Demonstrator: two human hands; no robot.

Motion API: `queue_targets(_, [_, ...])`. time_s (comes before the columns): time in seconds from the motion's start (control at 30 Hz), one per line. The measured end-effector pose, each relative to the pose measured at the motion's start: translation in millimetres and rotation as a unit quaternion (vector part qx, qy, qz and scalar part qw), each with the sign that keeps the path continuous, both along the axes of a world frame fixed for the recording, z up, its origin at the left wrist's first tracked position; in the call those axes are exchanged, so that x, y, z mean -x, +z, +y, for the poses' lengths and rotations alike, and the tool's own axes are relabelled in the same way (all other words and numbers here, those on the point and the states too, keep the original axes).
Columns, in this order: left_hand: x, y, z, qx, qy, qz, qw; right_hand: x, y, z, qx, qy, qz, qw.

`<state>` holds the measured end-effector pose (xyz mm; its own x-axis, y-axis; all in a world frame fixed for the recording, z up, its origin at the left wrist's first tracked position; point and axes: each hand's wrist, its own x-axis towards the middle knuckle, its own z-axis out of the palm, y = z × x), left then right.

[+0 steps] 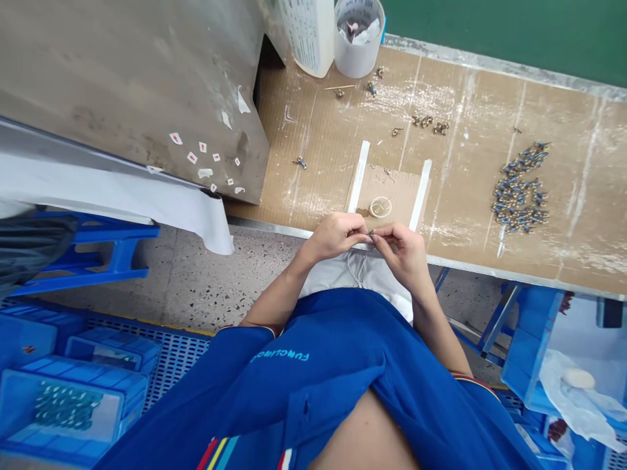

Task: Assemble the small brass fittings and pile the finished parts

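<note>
My left hand [337, 233] and my right hand [400, 250] meet at the table's near edge, thumbs and fingertips pinched together. Between them is a tiny dark metal part [371, 233], mostly covered by the fingertips; its exact kind is too small to make out. Just beyond the hands stands a small round white dish [381, 207] with a thin stick and a little material in it. Under the dish lies a cardboard pad [399, 186], with a strip of white tape along each side.
A pile of small blue-and-brass parts [522, 189] lies at the right; several loose ones [431, 124] are scattered farther back. A white bottle [313, 32] and a round tub [359, 55] stand at the back. A grey metal housing [147, 85] blocks the left. Blue bins [73, 398] sit below.
</note>
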<state>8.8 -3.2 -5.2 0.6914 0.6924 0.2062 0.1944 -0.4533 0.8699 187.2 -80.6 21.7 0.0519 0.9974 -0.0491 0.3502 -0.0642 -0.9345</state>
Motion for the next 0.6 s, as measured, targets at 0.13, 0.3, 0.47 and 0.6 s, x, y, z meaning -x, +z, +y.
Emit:
queue_targets(0.13, [0.8,0.1,0.9,-0.009,-0.019,0.025,0.999,-8.0,2.5,3.8,0.032,0.069,0.03,0.997])
queue_targets(0.3, [2.0,2.5,1.4,0.014,-0.029,0.024,0.999,-8.8,-5.7,4.5,0.042,0.097,0.077,0.991])
queue_targets(0.47, [0.8,3.2,0.2,0.029,-0.009,0.041,0.999,-0.6,-17.3,-1.8,-0.013,0.05,0.063,0.997])
queue_targets(0.6, [-0.2,3.7,-0.8,0.044,-0.004,0.033,0.998,1.5,-20.5,-3.7,-0.01,0.029,0.083,0.996])
